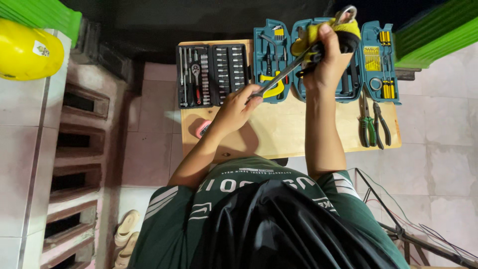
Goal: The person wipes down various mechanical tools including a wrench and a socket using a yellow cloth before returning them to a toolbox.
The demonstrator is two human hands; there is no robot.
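Left hand: left hand (238, 107) is closing around the lower end of a long metal wrench (286, 69), fingers curled tight on the shaft.
Right hand: right hand (326, 60) is gripping a yellow and black cloth or glove (328, 32) bunched around the upper part of the wrench, fingers wrapped shut on it.
Wrench position: it is slanting up and away between both hands, hanging in the air above the bench (289, 129), its ring end (347, 12) poking out past the cloth.
Beneath the hands: an open teal tool case (323, 60) is lying on the bench, its trays holding pliers, bits and yellow-handled tools.
Left of it: a black socket set case (213, 74) is lying open, rows of chrome sockets showing.
Right edge: green-handled pliers (367, 124) and black pliers (382, 124) are resting loose on the wood.
Near the left forearm: a small pink object (202, 128), too blurred to identify.
Risk: the cloth grip could be slipping along the smooth shaft, dropping the wrench onto the open trays and scattering small bits.
Labels: a pale square sticker is sitting on the yellow hard hat (25, 50) at far left; white lettering is running across the green shirt (279, 184).
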